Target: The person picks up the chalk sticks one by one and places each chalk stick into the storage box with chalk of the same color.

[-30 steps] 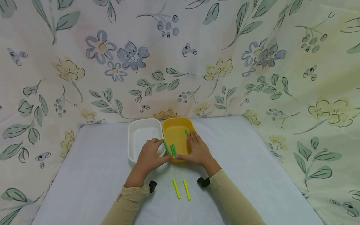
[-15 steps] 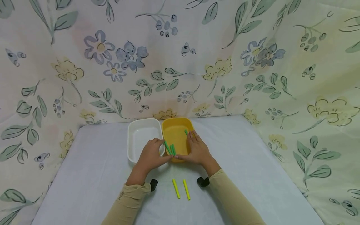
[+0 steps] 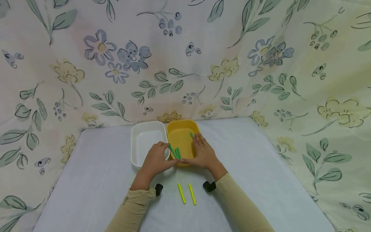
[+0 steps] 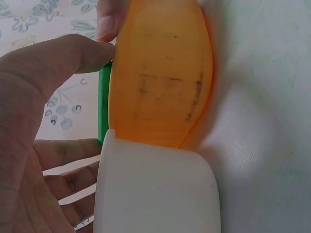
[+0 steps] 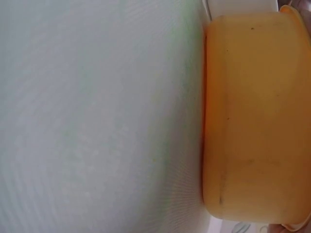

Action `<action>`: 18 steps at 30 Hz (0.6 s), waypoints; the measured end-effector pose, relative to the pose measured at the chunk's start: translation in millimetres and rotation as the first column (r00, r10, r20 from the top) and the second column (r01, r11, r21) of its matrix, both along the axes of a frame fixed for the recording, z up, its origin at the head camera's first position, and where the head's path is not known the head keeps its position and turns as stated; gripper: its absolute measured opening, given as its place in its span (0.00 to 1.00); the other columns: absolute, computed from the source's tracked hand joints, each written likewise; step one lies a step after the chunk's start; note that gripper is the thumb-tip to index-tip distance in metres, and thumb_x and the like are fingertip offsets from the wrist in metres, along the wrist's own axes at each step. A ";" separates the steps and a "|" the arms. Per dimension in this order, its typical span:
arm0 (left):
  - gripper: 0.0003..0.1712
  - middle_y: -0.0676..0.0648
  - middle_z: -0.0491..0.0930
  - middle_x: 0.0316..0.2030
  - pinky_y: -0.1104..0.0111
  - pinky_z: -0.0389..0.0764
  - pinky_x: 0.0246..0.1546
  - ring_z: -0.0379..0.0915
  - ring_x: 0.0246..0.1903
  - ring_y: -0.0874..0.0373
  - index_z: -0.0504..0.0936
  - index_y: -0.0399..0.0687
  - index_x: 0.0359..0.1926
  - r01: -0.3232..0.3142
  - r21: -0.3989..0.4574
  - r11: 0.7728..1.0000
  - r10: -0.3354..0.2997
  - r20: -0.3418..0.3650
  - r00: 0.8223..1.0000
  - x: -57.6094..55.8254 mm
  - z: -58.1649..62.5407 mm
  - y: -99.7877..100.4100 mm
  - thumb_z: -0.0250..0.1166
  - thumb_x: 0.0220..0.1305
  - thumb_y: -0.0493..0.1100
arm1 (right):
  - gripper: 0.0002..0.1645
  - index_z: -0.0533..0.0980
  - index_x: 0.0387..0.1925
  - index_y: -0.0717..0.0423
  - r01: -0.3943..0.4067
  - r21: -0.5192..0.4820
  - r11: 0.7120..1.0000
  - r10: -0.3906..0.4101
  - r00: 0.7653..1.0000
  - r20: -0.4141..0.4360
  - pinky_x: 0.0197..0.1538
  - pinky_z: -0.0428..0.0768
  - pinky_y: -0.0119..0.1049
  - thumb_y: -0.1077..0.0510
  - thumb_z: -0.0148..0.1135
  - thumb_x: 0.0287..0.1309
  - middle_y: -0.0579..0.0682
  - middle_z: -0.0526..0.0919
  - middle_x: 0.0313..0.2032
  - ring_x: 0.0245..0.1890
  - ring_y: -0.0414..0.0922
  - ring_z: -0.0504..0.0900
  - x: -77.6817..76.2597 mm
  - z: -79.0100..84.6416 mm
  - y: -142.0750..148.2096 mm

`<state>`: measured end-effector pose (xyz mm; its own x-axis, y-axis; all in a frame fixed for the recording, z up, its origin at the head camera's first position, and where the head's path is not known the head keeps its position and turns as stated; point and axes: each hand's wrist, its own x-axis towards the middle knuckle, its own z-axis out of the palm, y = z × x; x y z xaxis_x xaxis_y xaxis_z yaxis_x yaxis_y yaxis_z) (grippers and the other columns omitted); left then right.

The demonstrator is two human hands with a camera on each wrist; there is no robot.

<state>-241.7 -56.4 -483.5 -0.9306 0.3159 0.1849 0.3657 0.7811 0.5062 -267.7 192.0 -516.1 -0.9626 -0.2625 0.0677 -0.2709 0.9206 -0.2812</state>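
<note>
In the head view, my left hand (image 3: 156, 159) pinches a green stick (image 3: 172, 150) endwise between thumb and forefinger. That green stick (image 4: 103, 104) lies close along the rim of the yellow tray (image 3: 181, 127) in the left wrist view. Two more green sticks (image 3: 177, 153) are side by side at the tray's near left part. My right hand (image 3: 204, 154) rests over the tray's right side, fingers mostly straight, thumb at the near rim. One green stick (image 3: 191, 134) shows its end beyond the right fingertips; the remainder is hidden.
A white tray (image 3: 135, 141) stands against the yellow one on the left, partly behind my left hand. Two yellow sticks (image 3: 186, 194) lie on the white cloth (image 3: 98, 180) between my forearms. A floral curtain (image 3: 185, 64) hangs behind the table.
My left hand has shifted slightly right, with the pinched green stick now closer to the two others. The right hand stays in place. The head view has drifted a little.
</note>
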 end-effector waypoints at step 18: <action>0.49 0.39 0.83 0.59 0.48 0.80 0.63 0.78 0.59 0.41 0.81 0.39 0.67 0.004 -0.030 1.000 -0.005 -0.026 1.000 -2.0 -0.7 -0.5 0.77 0.56 0.69 | 0.82 0.49 0.85 0.61 -0.005 0.016 1.000 0.005 1.000 -0.017 0.86 0.52 0.49 0.07 0.53 0.48 0.57 0.50 0.84 0.87 0.50 0.39 -1.4 -2.5 1.2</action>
